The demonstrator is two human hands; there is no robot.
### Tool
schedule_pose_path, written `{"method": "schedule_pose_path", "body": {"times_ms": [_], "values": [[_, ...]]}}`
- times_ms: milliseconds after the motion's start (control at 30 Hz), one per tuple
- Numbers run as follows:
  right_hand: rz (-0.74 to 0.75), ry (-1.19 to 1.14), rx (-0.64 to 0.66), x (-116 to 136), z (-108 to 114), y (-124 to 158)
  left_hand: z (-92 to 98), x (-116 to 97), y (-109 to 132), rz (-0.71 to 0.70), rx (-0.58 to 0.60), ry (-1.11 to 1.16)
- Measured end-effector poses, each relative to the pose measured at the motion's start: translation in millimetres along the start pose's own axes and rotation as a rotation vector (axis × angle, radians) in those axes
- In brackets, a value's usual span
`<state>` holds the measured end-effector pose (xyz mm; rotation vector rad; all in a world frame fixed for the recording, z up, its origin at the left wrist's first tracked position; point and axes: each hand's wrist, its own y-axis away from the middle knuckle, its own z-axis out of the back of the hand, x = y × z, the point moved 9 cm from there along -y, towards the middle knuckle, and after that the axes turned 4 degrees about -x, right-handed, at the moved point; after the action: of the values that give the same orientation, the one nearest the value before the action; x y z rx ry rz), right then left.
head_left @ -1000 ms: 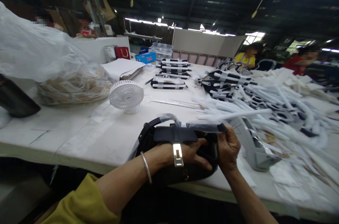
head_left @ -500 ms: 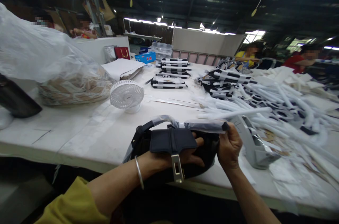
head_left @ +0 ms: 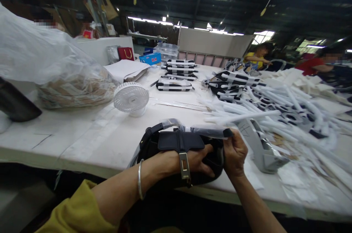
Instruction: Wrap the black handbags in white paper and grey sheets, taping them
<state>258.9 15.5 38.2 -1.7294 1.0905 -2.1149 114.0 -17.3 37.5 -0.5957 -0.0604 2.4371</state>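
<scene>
While it sits at the near edge of the white table (head_left: 82, 141), low in the middle of the frame, the black handbag (head_left: 165, 145) is gripped from both sides. Its flap drapes over the left hand (head_left: 196, 159), which reaches into the bag with fingers curled on it. Just right, the right hand (head_left: 233, 152) pinches the plastic-wrapped handle (head_left: 203, 130). Farther up left stands a small white fan (head_left: 131, 98); wrapped white pieces (head_left: 288, 104) pile at right.

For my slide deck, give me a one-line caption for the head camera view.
Left hand steadies a black handbag at the table edge while right hand grips its plastic-wrapped handle.
</scene>
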Motion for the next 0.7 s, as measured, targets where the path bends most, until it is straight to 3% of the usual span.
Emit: {"method": "schedule_pose_path", "body": {"times_ms": [133,267,500,600,700], "values": [[-0.010,-0.018,-0.022,-1.6,3.9,-1.3,-3.2,6.9,8.9,-0.013,-0.042,-0.037],[0.048,-0.065,-0.035,13.9,4.8,-3.7,-2.1,13.1,29.3,-0.005,-0.084,-0.004],[0.185,-0.155,0.006,57.8,0.8,-4.0,25.9,-3.3,56.7,-0.094,-0.165,0.068],[0.209,-0.141,0.045,66.1,-2.7,0.3,30.9,-5.2,55.9,-0.073,-0.186,0.047],[0.227,-0.109,0.122,67.1,-8.1,7.2,30.2,-2.3,40.1,0.006,-0.195,-0.015]]}}
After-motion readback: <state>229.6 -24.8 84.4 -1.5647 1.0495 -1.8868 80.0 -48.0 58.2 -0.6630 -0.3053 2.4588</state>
